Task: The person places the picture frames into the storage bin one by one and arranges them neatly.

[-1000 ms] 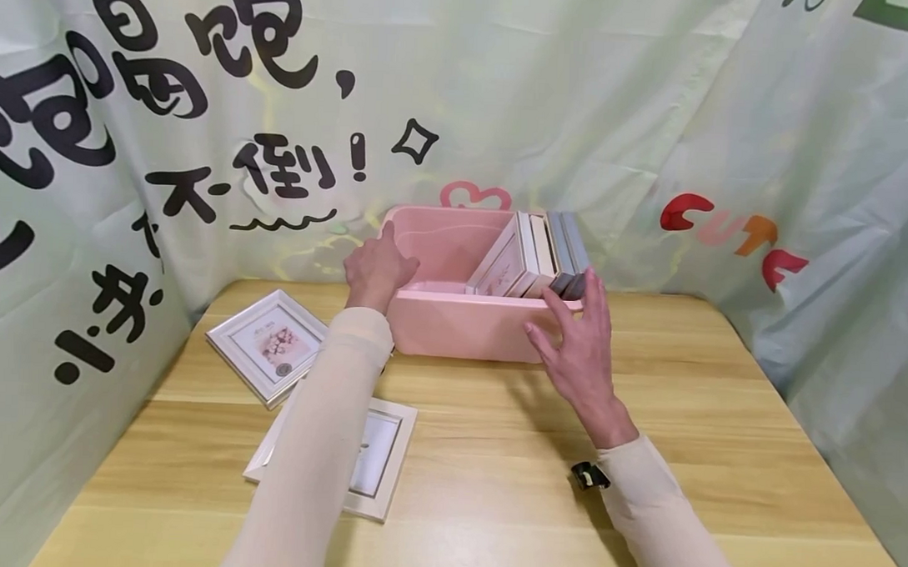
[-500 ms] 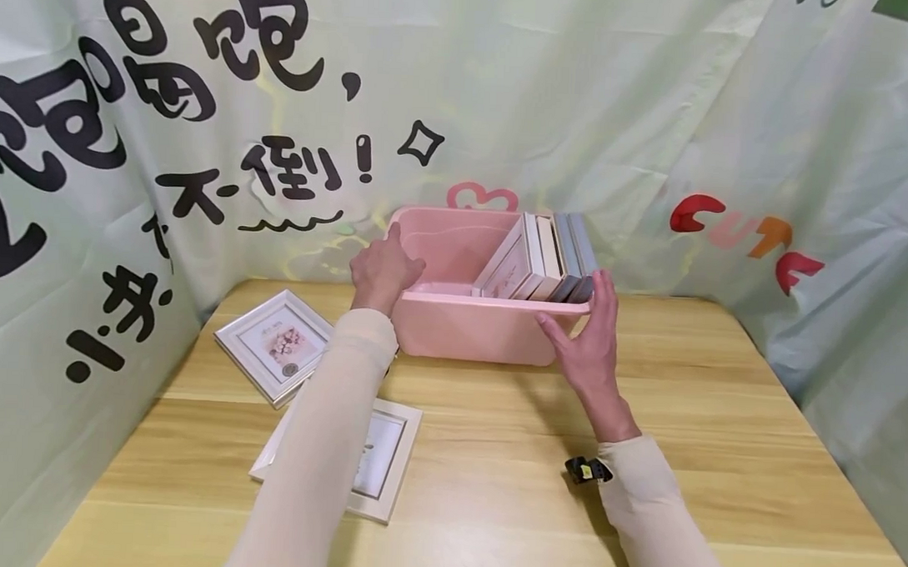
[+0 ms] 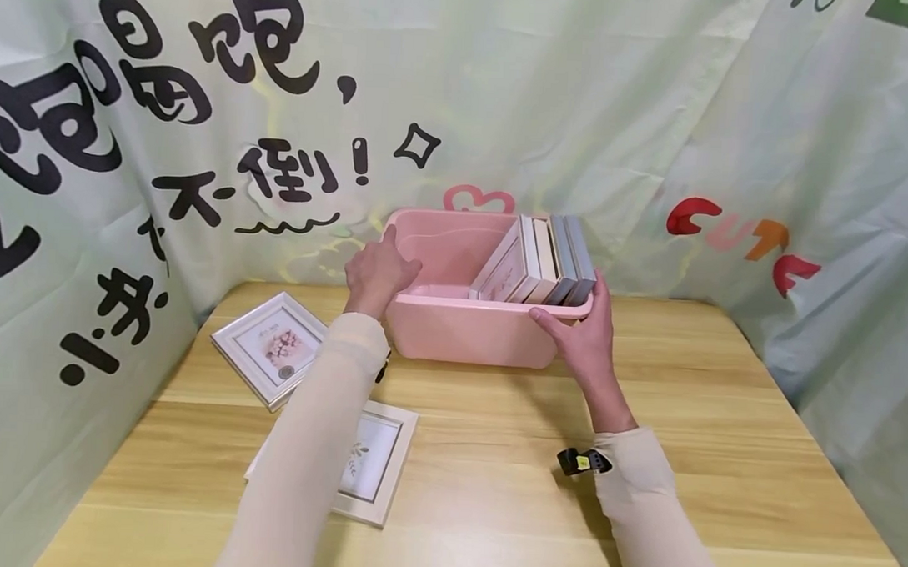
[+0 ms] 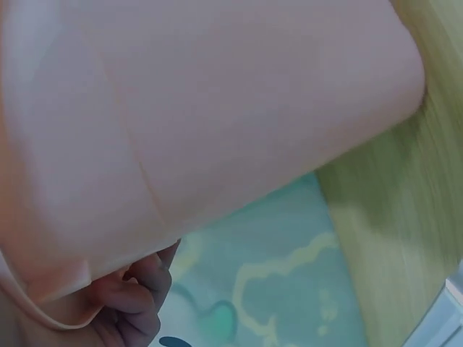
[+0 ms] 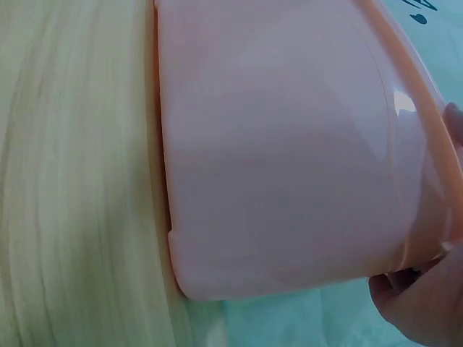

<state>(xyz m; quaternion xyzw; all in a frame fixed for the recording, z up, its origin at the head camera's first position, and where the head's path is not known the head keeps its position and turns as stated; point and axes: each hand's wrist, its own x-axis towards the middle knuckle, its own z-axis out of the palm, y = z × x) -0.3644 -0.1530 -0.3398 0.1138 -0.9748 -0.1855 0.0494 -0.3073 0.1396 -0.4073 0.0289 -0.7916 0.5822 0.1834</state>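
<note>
A pink plastic bin (image 3: 470, 338) stands at the back of the table. My left hand (image 3: 379, 272) grips its left end; in the left wrist view the fingers (image 4: 141, 293) curl beneath the rim. At the opposite end my right hand (image 3: 590, 342) holds the rim, thumb along the front corner. The right wrist view shows fingers (image 5: 427, 296) tucked under that rim. Several picture frames lean together inside the bin's right half: a white frame (image 3: 503, 268) with a pink print faces left, and blue-grey frames (image 3: 575, 258) stand behind it.
Left of the bin, a silver picture frame (image 3: 275, 348) lies flat on the wooden table (image 3: 492, 477). Nearer, a white picture frame (image 3: 375, 481) with a leaf print lies partly under the left sleeve (image 3: 305, 453). A printed cloth backdrop (image 3: 565, 112) hangs close behind the bin.
My right hand has gone from spread fingers at the bin's right corner to a grip on its rim. My left hand keeps its place at the left end.
</note>
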